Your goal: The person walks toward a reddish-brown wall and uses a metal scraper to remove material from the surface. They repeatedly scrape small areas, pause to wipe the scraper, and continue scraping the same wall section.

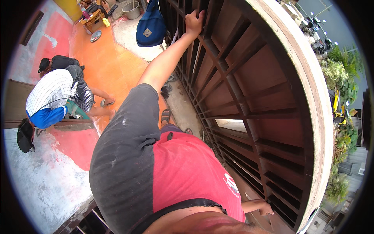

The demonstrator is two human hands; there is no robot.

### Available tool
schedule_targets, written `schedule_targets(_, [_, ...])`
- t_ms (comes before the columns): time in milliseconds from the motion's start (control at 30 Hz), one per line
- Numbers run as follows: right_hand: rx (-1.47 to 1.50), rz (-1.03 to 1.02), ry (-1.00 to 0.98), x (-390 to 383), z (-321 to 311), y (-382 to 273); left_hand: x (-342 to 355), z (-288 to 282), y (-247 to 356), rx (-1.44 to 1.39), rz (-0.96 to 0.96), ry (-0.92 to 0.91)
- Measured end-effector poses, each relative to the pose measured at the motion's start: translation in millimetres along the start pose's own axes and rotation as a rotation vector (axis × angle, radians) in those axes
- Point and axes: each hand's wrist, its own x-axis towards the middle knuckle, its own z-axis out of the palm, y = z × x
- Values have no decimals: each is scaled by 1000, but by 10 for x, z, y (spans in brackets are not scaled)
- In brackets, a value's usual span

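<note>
head view: grey bucket (131, 12), contents too small to tell; dark brown barred grille (242, 102) at the person's right, left hand (194, 22) gripping its bar, right hand (266, 208) beside it, grip unclear.

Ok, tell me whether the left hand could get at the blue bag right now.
Probably yes, once it lets go: the left hand appears closed on the brown bars. The blue bag shows beside that arm with nothing obvious between, though depth is hard to judge.
</note>
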Motion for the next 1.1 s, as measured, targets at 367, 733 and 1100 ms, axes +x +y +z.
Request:
schedule_targets(367, [-133, 148, -169, -64, 18, -211, -34, -65, -288, 210, 135, -15])
schedule_targets(733, [-175, 148, -165, 58, -41, -230, 30, -247, -113, 198, 92, -72])
schedule_targets(1100, [-221, 139, -157, 35, -209, -355, 113, -305, 134, -47, 176, -27])
